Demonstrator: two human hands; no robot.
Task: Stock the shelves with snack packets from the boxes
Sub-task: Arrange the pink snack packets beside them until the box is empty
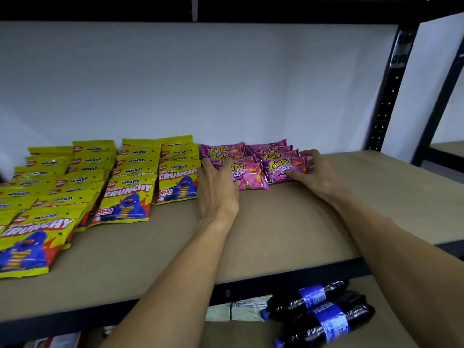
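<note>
Dark cola bottles lie on the lower board beneath the forearms, while up on the shelf the left hand rests spread and flat against the left side of the pink snack packets, and the right hand pinches the front right packet between thumb and fingers. Just left of the left hand stand rows of yellow packets. Squeezing the leaning pink rows too hard from either side could likely topple the front packets or push them into the yellow ones.

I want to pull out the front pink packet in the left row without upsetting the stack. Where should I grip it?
Grip the front pink packet by its free crimped bottom edge, coming from the shelf front: its top tucks under the packets behind, and the left hand crowds its left side.
</note>
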